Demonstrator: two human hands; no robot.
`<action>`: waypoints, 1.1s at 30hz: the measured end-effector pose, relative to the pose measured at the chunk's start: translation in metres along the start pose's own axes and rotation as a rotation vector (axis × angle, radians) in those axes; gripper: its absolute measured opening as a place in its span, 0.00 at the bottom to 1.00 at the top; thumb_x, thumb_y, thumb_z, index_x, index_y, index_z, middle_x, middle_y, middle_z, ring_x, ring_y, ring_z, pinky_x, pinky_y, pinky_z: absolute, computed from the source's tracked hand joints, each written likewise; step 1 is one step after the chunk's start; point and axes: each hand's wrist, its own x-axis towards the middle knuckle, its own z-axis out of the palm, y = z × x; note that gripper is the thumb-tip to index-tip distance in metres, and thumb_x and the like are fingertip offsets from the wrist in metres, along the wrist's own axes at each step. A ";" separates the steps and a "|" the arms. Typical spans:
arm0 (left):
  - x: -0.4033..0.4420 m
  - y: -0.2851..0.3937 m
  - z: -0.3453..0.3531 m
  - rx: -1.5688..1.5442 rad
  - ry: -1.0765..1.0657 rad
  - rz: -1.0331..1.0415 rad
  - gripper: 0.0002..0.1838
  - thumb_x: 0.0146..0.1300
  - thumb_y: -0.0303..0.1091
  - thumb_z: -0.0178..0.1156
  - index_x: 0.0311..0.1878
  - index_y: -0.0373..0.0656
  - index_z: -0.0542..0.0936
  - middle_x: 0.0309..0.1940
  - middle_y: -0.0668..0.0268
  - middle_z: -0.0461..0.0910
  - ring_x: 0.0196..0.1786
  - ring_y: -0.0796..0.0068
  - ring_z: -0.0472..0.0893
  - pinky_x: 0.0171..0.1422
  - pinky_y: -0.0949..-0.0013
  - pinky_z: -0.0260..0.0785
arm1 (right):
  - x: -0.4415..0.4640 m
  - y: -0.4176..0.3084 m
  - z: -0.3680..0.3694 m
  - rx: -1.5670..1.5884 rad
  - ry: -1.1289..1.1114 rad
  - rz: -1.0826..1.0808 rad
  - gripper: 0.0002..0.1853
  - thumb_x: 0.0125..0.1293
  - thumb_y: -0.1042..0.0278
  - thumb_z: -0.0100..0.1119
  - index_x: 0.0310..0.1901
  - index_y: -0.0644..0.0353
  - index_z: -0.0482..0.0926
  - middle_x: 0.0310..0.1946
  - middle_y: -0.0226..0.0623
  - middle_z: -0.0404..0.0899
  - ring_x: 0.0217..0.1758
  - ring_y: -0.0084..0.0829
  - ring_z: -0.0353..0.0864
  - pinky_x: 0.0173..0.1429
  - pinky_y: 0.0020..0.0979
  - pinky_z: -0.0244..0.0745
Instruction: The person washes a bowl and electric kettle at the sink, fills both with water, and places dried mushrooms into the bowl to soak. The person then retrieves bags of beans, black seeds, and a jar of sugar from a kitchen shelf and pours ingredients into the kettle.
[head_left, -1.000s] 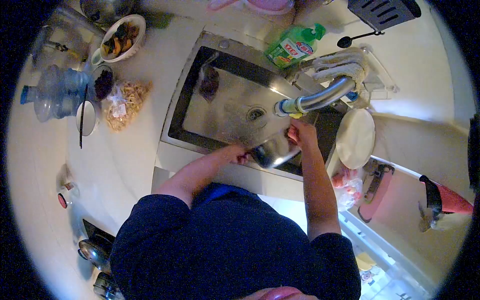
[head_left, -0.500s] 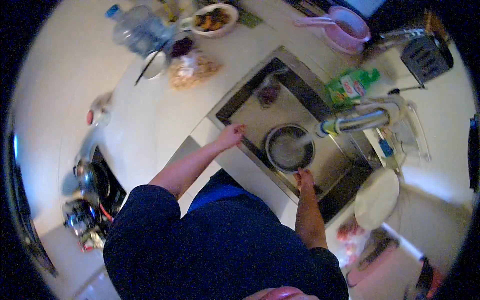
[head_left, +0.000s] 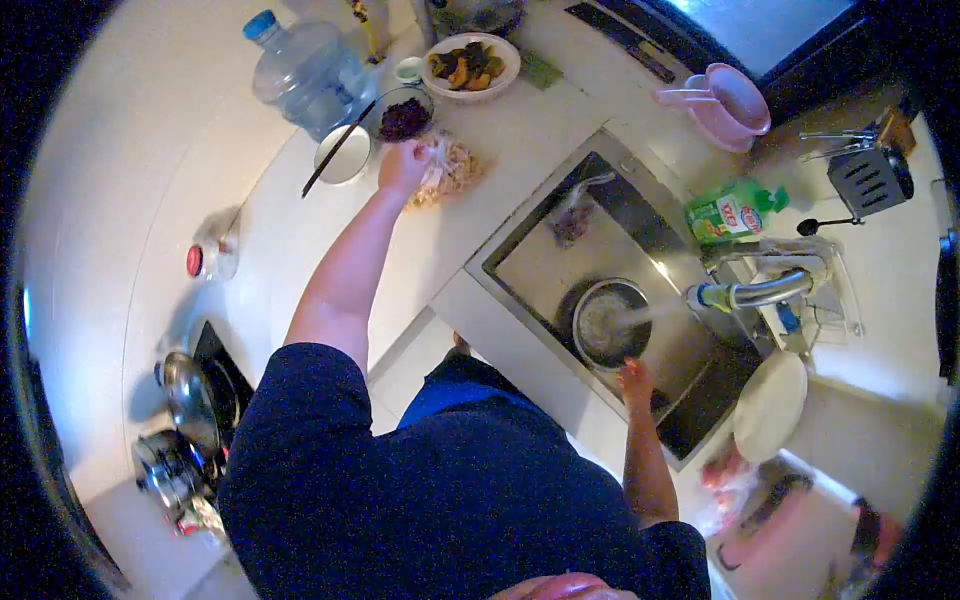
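My left hand (head_left: 403,168) reaches over the counter, its fingers closed at the top of a clear plastic bag (head_left: 447,175) of light-brown pieces. A bowl of dark red food (head_left: 404,118) is just beyond that hand, and a white bowl (head_left: 343,154) with dark chopsticks (head_left: 330,165) across it stands to its left. In the sink (head_left: 545,235), my right hand (head_left: 634,380) has its fingers curled at the near edge of a round dark pot (head_left: 597,322). Water runs from the faucet (head_left: 760,292) into the pot. The grip's underside is hidden.
A green detergent bottle (head_left: 735,213) and pink colanders (head_left: 728,110) stand behind the sink. At its right is a pale round board (head_left: 770,405). A plate of cooked food (head_left: 472,68) and a large water jug (head_left: 315,80) are at the back left. A lidded pan (head_left: 188,400) sits lower left.
My left hand has moved from the sink's near edge up and left to the plastic bag. My right hand stays by the pot's edge while water keeps running. The camera view has shifted slightly.
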 end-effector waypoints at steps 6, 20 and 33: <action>0.003 -0.006 -0.022 -0.040 -0.263 0.151 0.09 0.48 0.34 0.59 0.33 0.43 0.81 0.28 0.55 0.79 0.31 0.56 0.78 0.36 0.61 0.70 | -0.012 -0.214 0.208 -0.027 -0.035 -0.106 0.09 0.59 0.73 0.55 0.41 0.67 0.75 0.35 0.35 0.77 0.37 0.24 0.77 0.44 0.25 0.73; -0.126 -0.036 -0.041 -0.626 -0.543 0.094 0.11 0.51 0.28 0.62 0.40 0.41 0.76 0.30 0.61 0.78 0.31 0.71 0.78 0.36 0.70 0.71 | 0.020 -0.295 0.399 -0.758 -0.355 -0.590 0.11 0.46 0.74 0.62 0.33 0.63 0.75 0.30 0.43 0.76 0.32 0.37 0.77 0.36 0.33 0.72; -0.101 -0.035 -0.033 -0.486 -0.579 0.644 0.14 0.45 0.29 0.62 0.38 0.42 0.75 0.30 0.58 0.75 0.35 0.58 0.75 0.40 0.62 0.68 | 0.015 -0.295 0.393 -0.709 -0.395 -0.573 0.11 0.46 0.73 0.62 0.33 0.61 0.74 0.26 0.41 0.75 0.30 0.35 0.75 0.35 0.32 0.70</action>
